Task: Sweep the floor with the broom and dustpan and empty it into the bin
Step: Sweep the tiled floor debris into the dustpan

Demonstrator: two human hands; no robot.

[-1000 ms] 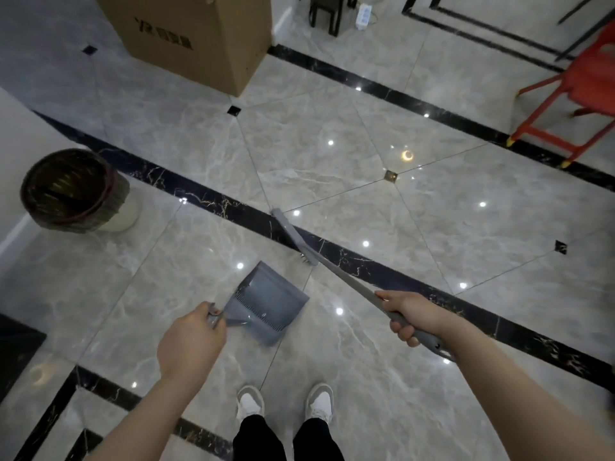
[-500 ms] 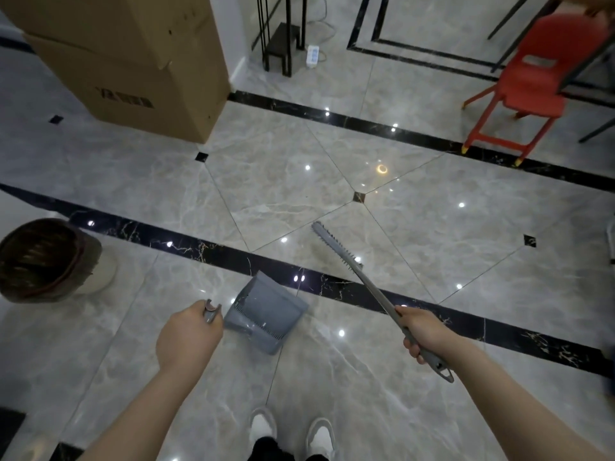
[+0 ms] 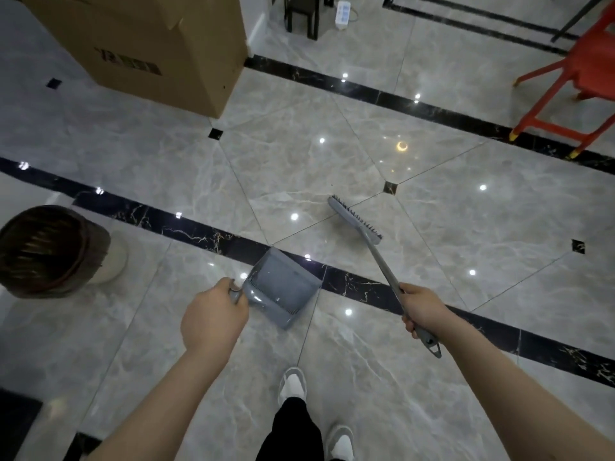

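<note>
My left hand (image 3: 213, 316) grips the handle of a grey dustpan (image 3: 283, 287), whose pan hangs just above the tiled floor in front of my feet. My right hand (image 3: 421, 307) holds the grey broom (image 3: 379, 257) near the end of its long handle. The broom's bristled head (image 3: 354, 219) points forward and up to the left, over the pale tile beyond the black strip. A brown bin (image 3: 50, 247) with a dark liner stands on the floor at the far left, well apart from the dustpan.
A large cardboard box (image 3: 149, 44) stands at the back left. A red plastic chair (image 3: 572, 84) is at the back right. A dark stool and a white power strip (image 3: 344, 10) lie near the far wall. My white shoes (image 3: 293, 384) are below the dustpan.
The broom head has swung to the right and forward, away from the dustpan. My view has shifted, so the bin sits lower at the left. Both hands keep their grips.
</note>
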